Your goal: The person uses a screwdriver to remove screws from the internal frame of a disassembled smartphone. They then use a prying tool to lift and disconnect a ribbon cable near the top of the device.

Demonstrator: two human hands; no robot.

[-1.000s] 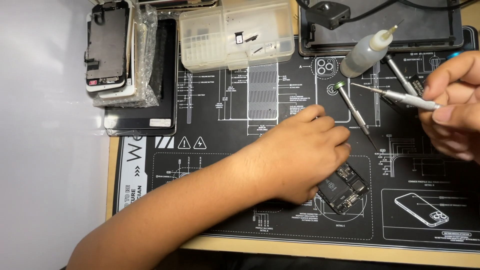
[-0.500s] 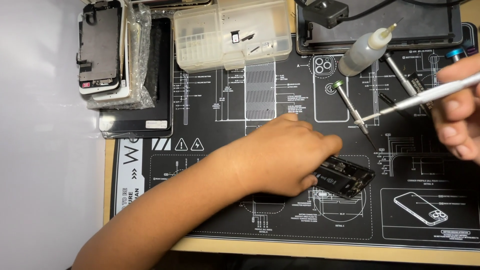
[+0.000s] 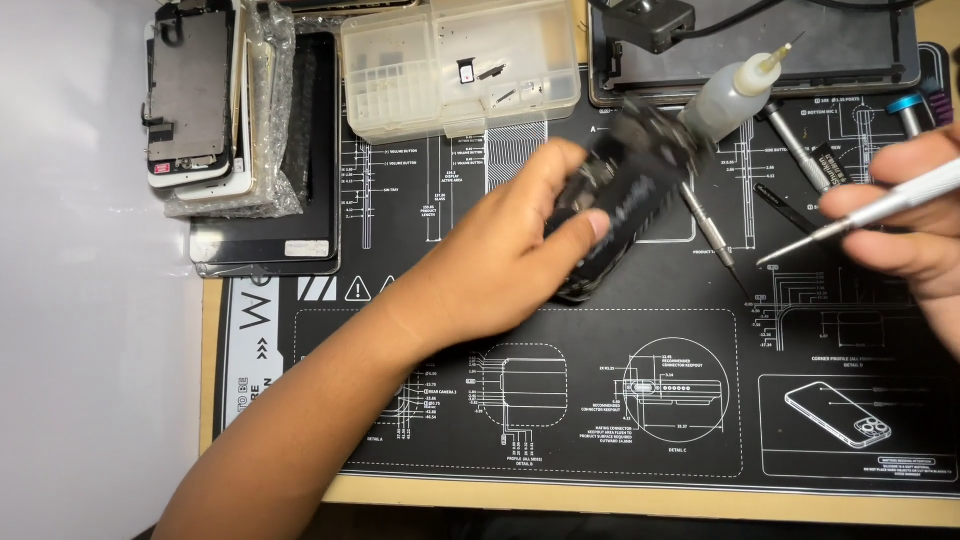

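The left hand (image 3: 500,265) has its fingers wrapped around an opened phone body (image 3: 625,195), lifted above the black repair mat (image 3: 600,420) at the far middle (it is blurred, so its inside is hard to read). The right hand (image 3: 905,225), at the right edge, pinches a thin silver screwdriver (image 3: 860,215). I judge the repair is in the middle: the tool does not yet touch the phone.

Left hand (image 3: 500,265): bare, no glove, ring or watch seen. Forearm bare to the frame edge, no sleeve. Nails short. Right hand (image 3: 915,235): bare too, only fingers and part of palm in view.
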